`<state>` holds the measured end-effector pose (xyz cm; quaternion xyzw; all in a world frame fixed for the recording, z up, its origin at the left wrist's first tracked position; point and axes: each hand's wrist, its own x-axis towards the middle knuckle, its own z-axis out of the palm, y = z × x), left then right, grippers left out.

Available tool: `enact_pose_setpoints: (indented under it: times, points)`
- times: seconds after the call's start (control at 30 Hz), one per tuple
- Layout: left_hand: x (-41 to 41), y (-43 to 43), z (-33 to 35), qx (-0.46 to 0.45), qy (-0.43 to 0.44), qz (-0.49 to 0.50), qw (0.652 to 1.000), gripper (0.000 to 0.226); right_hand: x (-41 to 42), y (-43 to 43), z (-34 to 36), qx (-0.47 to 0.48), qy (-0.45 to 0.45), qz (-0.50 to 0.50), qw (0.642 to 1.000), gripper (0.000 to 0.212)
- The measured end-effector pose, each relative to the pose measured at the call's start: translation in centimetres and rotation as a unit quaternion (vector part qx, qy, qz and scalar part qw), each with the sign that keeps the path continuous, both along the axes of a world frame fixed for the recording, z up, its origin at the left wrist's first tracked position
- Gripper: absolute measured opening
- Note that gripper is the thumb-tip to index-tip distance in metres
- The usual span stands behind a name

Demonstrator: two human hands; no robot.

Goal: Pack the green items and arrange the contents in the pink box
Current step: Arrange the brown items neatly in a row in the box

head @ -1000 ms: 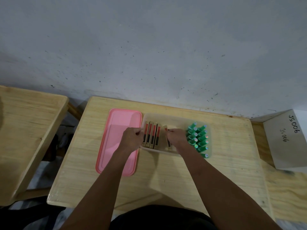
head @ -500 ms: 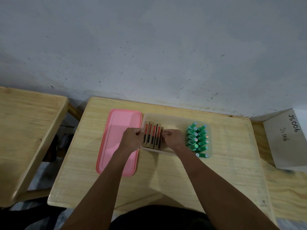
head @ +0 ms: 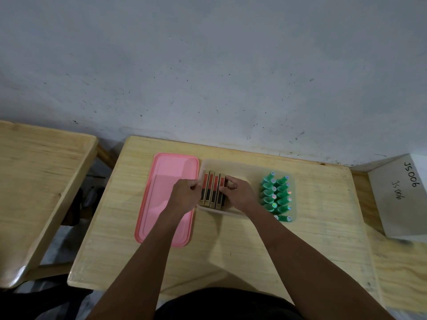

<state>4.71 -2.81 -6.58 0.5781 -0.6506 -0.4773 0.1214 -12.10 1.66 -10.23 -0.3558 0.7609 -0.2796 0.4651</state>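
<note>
A translucent box [head: 242, 165] lies on the wooden table [head: 231, 241], with its pink lid [head: 166, 179] flat on the table to its left. Several slim gold-and-red boxes [head: 213, 183] stand packed in a row at the translucent box's left end. Several green tubes [head: 276, 195] lie in two columns at its right end. My left hand [head: 186, 196] grips the row's left side with curled fingers. My right hand [head: 239, 196] grips the row's right side, thumb and fingers curled round the last slim box. The box's middle, between my right hand and the tubes, holds nothing.
A second wooden table [head: 34, 181] stands to the left across a gap. A white carton marked JS006 [head: 402, 195] sits at the right edge. A grey wall runs right behind the table.
My right hand has slid left with the loose slim box and closed the gap to the row. My left hand has stayed at the row's left end.
</note>
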Motion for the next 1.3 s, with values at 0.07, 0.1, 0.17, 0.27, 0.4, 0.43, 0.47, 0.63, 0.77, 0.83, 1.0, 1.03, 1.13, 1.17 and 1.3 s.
enact_pose_setpoints:
  times: [0.07,0.1,0.17,0.27,0.4,0.43,0.47,0.63,0.77,0.83,1.0,1.03,1.13,1.17,1.3]
  points:
    - [0.0,0.0,0.0,0.002,0.001,-0.001,1.0,0.031,-0.1,-0.2,-0.1,0.002,0.017,-0.005,1.0,0.05]
    - [0.0,0.0,0.0,0.003,0.001,-0.003,1.0,0.03,0.0,-0.3,0.3,0.008,0.027,-0.002,1.0,0.05]
    - [0.0,0.0,0.1,0.003,-0.001,-0.006,1.0,0.031,0.2,-0.4,1.0,0.012,0.045,0.031,0.998,0.047]
    - [0.0,0.0,0.0,0.003,-0.004,-0.002,1.0,0.033,0.0,-0.1,2.0,0.028,0.045,0.075,0.996,0.048]
    - [0.0,0.0,0.0,0.005,0.003,0.006,1.0,0.033,-0.6,1.0,3.0,0.023,0.053,0.102,0.993,0.048]
    - [-0.1,0.0,0.0,0.005,0.006,0.005,1.0,0.032,-0.7,1.1,2.9,0.024,0.073,0.101,0.992,0.045]
    - [-0.1,0.0,0.0,0.004,0.006,0.004,1.0,0.032,-0.7,1.2,3.0,0.026,0.084,0.1,0.991,0.042]
    - [-0.1,0.0,0.0,0.002,0.005,0.006,1.0,0.032,0.2,0.7,2.0,0.05,0.043,0.036,0.997,0.028]
    - [0.0,0.0,0.0,0.003,0.01,0.012,1.0,0.035,0.6,0.4,1.7,0.042,0.033,-0.002,0.999,0.024]
    - [-0.1,0.1,0.0,0.004,0.012,0.01,1.0,0.035,0.6,0.4,1.6,0.038,0.031,-0.009,0.999,0.025]
    - [-0.1,0.0,-0.1,0.003,0.007,0.009,1.0,0.035,0.4,0.3,1.5,0.046,0.013,-0.018,0.999,0.027]
    - [-0.1,0.0,-0.2,0.005,0.007,0.01,1.0,0.035,0.3,0.2,1.4,0.046,0.013,-0.019,0.999,0.027]
    - [0.0,0.0,-0.3,0.007,0.011,0.012,1.0,0.035,0.3,0.2,1.5,0.05,0.014,-0.017,0.998,0.025]
    - [0.0,0.0,-0.3,0.007,0.012,0.011,1.0,0.035,0.3,0.2,1.4,0.051,0.013,-0.016,0.998,0.026]
    - [0.0,0.0,-0.2,0.006,0.008,0.006,1.0,0.035,0.1,0.4,1.4,0.058,0.011,-0.008,0.998,0.026]
